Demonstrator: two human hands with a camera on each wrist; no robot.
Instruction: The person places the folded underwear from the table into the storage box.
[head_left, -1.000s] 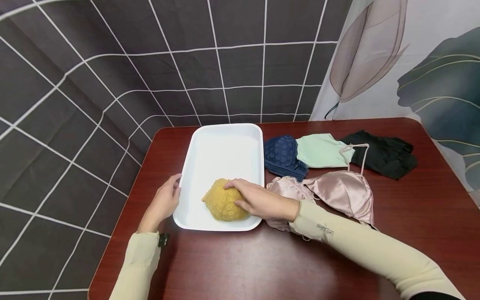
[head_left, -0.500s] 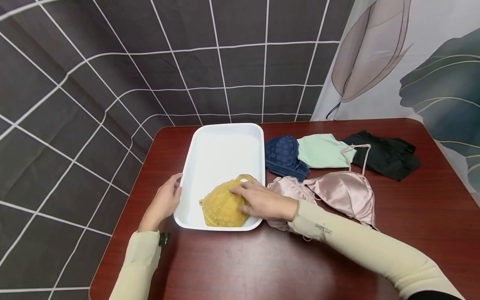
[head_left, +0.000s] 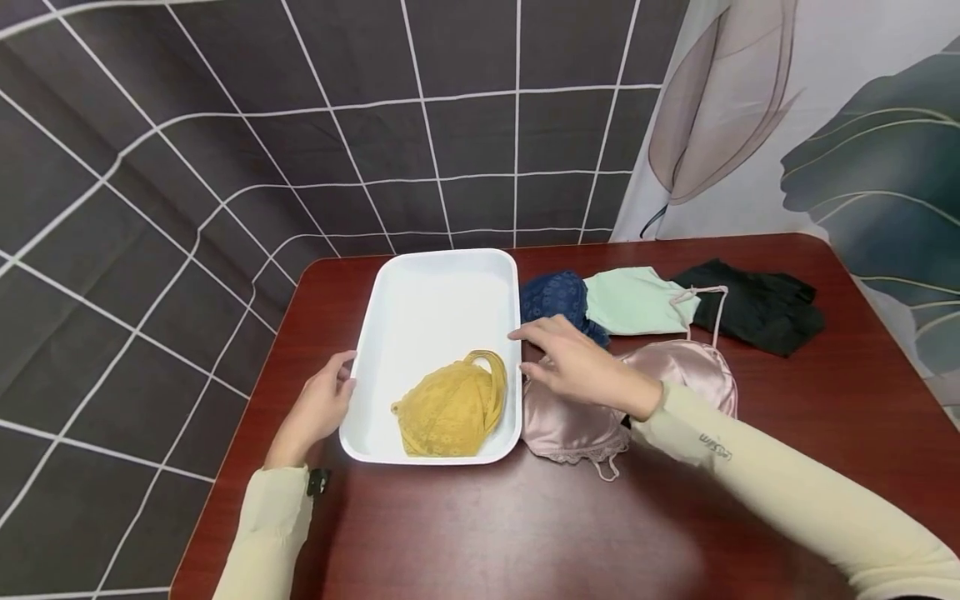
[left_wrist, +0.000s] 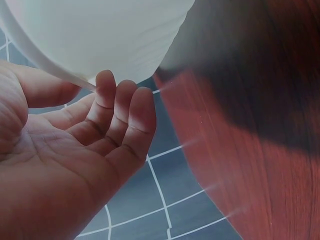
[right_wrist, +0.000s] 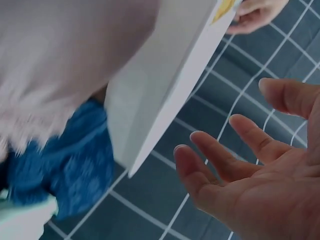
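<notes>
Yellow bra (head_left: 450, 410) lies in the white tray (head_left: 435, 304), at its near end. My left hand (head_left: 315, 404) pinches this tray, I should hold it level; my right hand (head_left: 576, 362) is spread.

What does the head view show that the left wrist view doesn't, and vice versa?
Only the head view: right hand, yellow garment, navy garment, mint garment, black garment and pink satin.
Only the left wrist view: the palm of the left hand and outer side of the white tray.
Both: left hand, white tray, reddish table and grid backdrop.
</notes>
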